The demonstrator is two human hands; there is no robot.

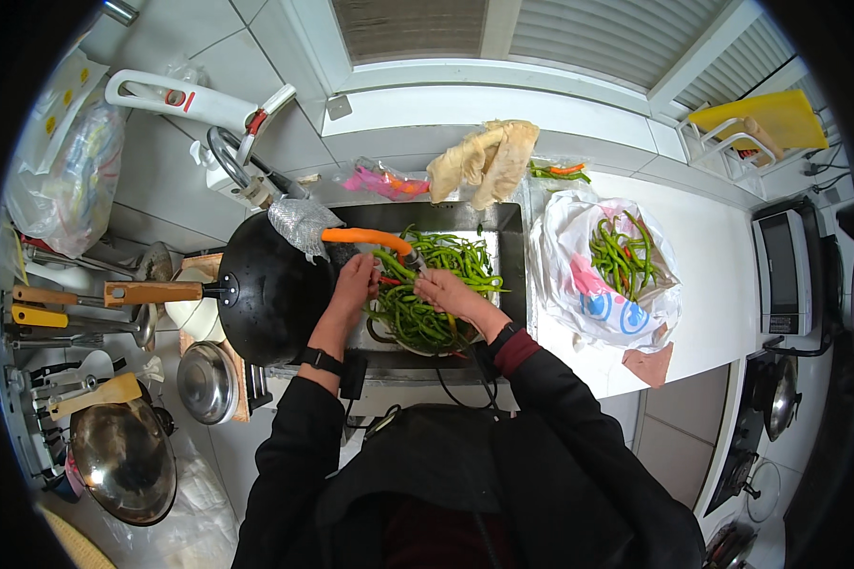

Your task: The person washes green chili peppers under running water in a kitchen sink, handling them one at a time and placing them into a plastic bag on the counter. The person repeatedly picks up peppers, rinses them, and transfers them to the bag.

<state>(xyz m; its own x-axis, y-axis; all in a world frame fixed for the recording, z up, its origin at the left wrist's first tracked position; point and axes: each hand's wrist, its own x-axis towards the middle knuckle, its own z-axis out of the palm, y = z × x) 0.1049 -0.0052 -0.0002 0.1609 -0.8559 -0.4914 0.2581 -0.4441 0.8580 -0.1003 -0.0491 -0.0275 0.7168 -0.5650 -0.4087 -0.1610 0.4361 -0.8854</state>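
Before me is a dark metal sink (512, 220) with a heap of long green chili peppers (416, 323) in it. Part of a bowl rim shows under the heap. Over the peppers my left hand (356, 281) has its fingers pinched together, a red chili pepper (390, 281) sticking out from them. My right hand (450, 293) is curled just below the metal end (414, 260) of an orange hose (370, 236); whether it grips this or a pepper is hidden. The hose comes from the faucet (231, 156), its joint wrapped in silvery mesh (297, 222).
A black wok (274, 291) overlaps the sink's left side, its wooden handle (153, 293) pointing left. On the right counter (712, 263), a white plastic bag (551, 235) holds more chili peppers (623, 256). A beige cloth (484, 163) hangs over the back edge. Utensils (85, 398) hang at left.
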